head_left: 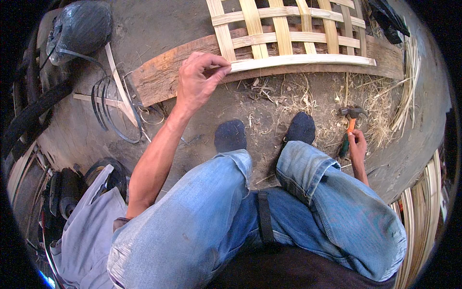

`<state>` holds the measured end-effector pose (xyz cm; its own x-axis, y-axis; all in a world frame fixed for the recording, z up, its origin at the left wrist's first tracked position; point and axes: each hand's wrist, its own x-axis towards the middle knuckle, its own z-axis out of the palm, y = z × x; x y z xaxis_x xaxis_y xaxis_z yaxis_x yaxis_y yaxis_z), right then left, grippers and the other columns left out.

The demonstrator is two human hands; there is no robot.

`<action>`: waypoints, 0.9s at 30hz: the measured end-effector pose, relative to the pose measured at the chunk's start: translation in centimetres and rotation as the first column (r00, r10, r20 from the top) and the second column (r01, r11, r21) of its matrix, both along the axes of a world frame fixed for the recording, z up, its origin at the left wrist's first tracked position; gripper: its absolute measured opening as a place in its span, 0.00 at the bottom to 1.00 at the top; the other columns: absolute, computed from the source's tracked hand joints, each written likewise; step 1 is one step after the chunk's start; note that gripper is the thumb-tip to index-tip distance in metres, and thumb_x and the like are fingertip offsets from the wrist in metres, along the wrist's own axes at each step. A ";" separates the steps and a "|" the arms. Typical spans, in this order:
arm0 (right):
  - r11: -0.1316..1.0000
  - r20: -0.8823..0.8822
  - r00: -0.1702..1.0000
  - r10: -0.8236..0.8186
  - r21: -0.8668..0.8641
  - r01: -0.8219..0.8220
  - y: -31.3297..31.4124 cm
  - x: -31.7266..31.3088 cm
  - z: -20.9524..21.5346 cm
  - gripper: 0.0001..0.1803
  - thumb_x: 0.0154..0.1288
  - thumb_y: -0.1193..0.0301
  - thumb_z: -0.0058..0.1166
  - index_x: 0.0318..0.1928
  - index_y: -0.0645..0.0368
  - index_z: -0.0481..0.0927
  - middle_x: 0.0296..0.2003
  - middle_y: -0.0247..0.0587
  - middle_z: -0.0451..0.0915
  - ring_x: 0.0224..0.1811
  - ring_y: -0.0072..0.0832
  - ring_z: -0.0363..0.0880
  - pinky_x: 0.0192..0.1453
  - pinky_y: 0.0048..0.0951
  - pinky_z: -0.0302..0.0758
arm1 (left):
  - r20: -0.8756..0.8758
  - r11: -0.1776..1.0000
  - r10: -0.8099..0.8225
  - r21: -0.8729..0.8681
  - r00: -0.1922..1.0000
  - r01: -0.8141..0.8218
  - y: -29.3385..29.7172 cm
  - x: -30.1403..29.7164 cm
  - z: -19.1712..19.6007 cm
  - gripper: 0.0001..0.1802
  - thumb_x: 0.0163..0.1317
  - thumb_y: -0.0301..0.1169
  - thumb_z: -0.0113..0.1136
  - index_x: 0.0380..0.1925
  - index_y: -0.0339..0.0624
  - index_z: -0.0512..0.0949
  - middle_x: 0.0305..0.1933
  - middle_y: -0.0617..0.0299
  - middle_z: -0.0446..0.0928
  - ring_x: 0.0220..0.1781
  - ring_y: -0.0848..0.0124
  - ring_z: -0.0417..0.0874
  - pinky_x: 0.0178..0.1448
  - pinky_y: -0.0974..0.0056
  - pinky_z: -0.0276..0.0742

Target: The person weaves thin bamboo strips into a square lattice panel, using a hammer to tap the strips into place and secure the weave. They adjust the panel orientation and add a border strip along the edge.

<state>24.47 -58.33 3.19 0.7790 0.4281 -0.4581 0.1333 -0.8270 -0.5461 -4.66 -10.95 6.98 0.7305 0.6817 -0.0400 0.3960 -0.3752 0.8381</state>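
My left hand (199, 79) pinches the left end of a pale bamboo strip (298, 60) between thumb and fingers. That strip lies along the near edge of a woven bamboo lattice (281, 36), whose slats cross over and under each other. Both rest on a rough wooden plank (161, 77) on the floor. Low at the right, my right hand (357, 144) grips a claw hammer (351, 113) by its orange and green handle. The hammer's dark head points away from me, over the floor beside my right foot, apart from the lattice.
Bamboo shavings (303, 98) litter the floor between my feet and the plank. Thin strips (409, 86) lie at the right, longer slats (423, 216) nearer me. At the left are a plastic-wrapped bundle (86, 29), a coiled dark strap (115, 130) and a grey cloth (94, 236).
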 end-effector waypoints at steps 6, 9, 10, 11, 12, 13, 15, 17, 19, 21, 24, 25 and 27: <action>1.000 0.013 1.000 0.013 -0.003 -0.013 0.7 -0.2 0.5 0.09 0.70 0.68 0.56 0.44 0.61 0.79 0.26 0.24 0.71 0.28 0.14 0.66 0.32 0.19 0.63 | -0.011 0.996 -0.023 0.085 1.000 0.024 -0.1 -0.2 -0.6 0.07 0.53 0.29 0.72 0.33 0.48 0.85 0.33 0.67 0.83 0.40 0.69 0.80 0.48 0.63 0.75; 0.999 -0.018 1.000 -0.008 -0.031 0.008 0.4 0.0 0.4 0.09 0.69 0.68 0.57 0.44 0.60 0.79 0.27 0.25 0.72 0.29 0.14 0.66 0.33 0.20 0.63 | -0.005 0.988 -0.043 0.150 0.999 0.043 -0.1 -0.2 -0.7 0.07 0.52 0.29 0.72 0.32 0.49 0.85 0.33 0.68 0.83 0.40 0.70 0.80 0.48 0.63 0.73; 1.000 0.020 1.000 0.001 -0.020 0.000 0.2 0.2 0.3 0.09 0.70 0.68 0.57 0.44 0.61 0.79 0.27 0.25 0.72 0.29 0.14 0.66 0.34 0.19 0.64 | -0.005 0.988 -0.041 0.148 0.999 0.041 -0.2 -0.2 -0.8 0.08 0.52 0.29 0.72 0.32 0.49 0.85 0.33 0.69 0.83 0.40 0.70 0.80 0.49 0.62 0.73; 1.000 0.058 0.998 0.010 -0.009 -0.009 -0.2 0.4 0.1 0.10 0.70 0.67 0.57 0.44 0.61 0.79 0.28 0.25 0.72 0.29 0.14 0.66 0.34 0.19 0.65 | -0.003 0.989 -0.039 0.146 0.999 0.039 -0.2 -0.1 -0.8 0.08 0.52 0.29 0.72 0.32 0.50 0.85 0.33 0.69 0.83 0.40 0.70 0.80 0.49 0.62 0.73; 1.000 0.100 0.995 0.018 0.000 -0.018 -0.4 0.6 0.1 0.10 0.70 0.67 0.57 0.44 0.61 0.79 0.28 0.25 0.72 0.30 0.14 0.67 0.35 0.19 0.65 | 0.002 0.989 -0.037 0.142 0.999 0.037 -0.3 0.0 -1.0 0.08 0.52 0.29 0.72 0.32 0.50 0.85 0.33 0.70 0.83 0.40 0.70 0.80 0.49 0.62 0.72; 0.999 0.161 0.987 -0.010 0.034 0.005 0.5 1.2 0.6 0.10 0.69 0.67 0.57 0.43 0.62 0.79 0.30 0.28 0.74 0.32 0.17 0.69 0.39 0.22 0.68 | -0.005 0.989 -0.032 0.147 0.999 0.032 -0.4 0.0 -1.0 0.08 0.52 0.29 0.72 0.33 0.49 0.84 0.33 0.68 0.83 0.40 0.70 0.81 0.48 0.62 0.73; 0.993 0.279 0.958 -0.073 0.105 0.045 3.0 4.0 2.1 0.11 0.68 0.67 0.58 0.43 0.64 0.80 0.34 0.34 0.79 0.37 0.22 0.75 0.46 0.26 0.73 | -0.015 0.987 -0.025 0.156 1.000 0.027 -0.3 -0.3 -0.8 0.08 0.52 0.28 0.72 0.33 0.48 0.84 0.33 0.66 0.83 0.39 0.69 0.81 0.47 0.62 0.75; 0.991 0.292 0.949 -0.116 0.091 0.093 6.6 8.1 3.5 0.15 0.68 0.65 0.58 0.47 0.65 0.81 0.41 0.39 0.82 0.43 0.25 0.78 0.50 0.28 0.74 | 0.002 0.993 -0.018 0.116 1.000 0.018 -0.2 -0.2 -0.1 0.07 0.53 0.26 0.71 0.33 0.47 0.84 0.33 0.64 0.83 0.38 0.68 0.82 0.44 0.63 0.77; 0.989 0.372 0.924 -0.090 0.144 0.038 10.7 9.9 4.9 0.20 0.69 0.63 0.58 0.54 0.63 0.80 0.47 0.41 0.83 0.47 0.26 0.79 0.53 0.29 0.75 | 0.053 0.995 -0.033 0.100 0.998 0.027 -0.4 0.8 -0.8 0.07 0.53 0.25 0.71 0.33 0.45 0.84 0.33 0.61 0.82 0.36 0.68 0.82 0.42 0.65 0.79; 0.993 0.363 0.932 0.006 0.111 -0.050 15.4 11.3 6.6 0.21 0.69 0.61 0.57 0.57 0.60 0.80 0.47 0.39 0.83 0.50 0.25 0.79 0.54 0.28 0.75 | 0.039 0.994 -0.006 0.106 0.999 0.002 -0.4 0.0 -1.1 0.07 0.54 0.24 0.70 0.33 0.44 0.84 0.34 0.61 0.82 0.36 0.68 0.82 0.40 0.66 0.80; 0.971 0.086 0.992 -0.095 0.227 0.074 19.2 12.1 6.6 0.20 0.70 0.59 0.56 0.57 0.57 0.80 0.46 0.33 0.82 0.48 0.21 0.77 0.50 0.25 0.74 | 0.012 0.992 0.009 0.122 1.000 -0.010 -0.3 -0.5 -0.7 0.07 0.54 0.24 0.70 0.33 0.44 0.84 0.35 0.62 0.82 0.36 0.69 0.81 0.40 0.67 0.79; 0.967 0.040 0.993 -0.107 0.235 0.094 19.0 13.0 6.5 0.20 0.71 0.60 0.56 0.57 0.56 0.80 0.46 0.31 0.82 0.45 0.18 0.77 0.47 0.22 0.74 | 0.018 0.993 -0.002 0.116 1.000 0.000 -0.4 -0.1 -0.7 0.07 0.54 0.24 0.70 0.33 0.44 0.84 0.36 0.62 0.82 0.36 0.69 0.81 0.40 0.67 0.79; 0.962 -0.043 0.995 -0.095 0.252 0.103 19.1 13.9 5.9 0.18 0.71 0.61 0.56 0.57 0.54 0.80 0.44 0.28 0.82 0.41 0.13 0.75 0.43 0.18 0.72 | 0.021 0.997 0.000 0.079 1.000 -0.002 -0.5 0.3 -0.6 0.07 0.54 0.24 0.70 0.33 0.44 0.84 0.36 0.62 0.82 0.37 0.69 0.81 0.40 0.66 0.78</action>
<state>38.37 -39.24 9.13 0.8111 0.4543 -0.3683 0.0380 -0.6694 -0.7419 -4.36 -11.48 6.41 0.7298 0.6830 0.0297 0.3788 -0.4402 0.8141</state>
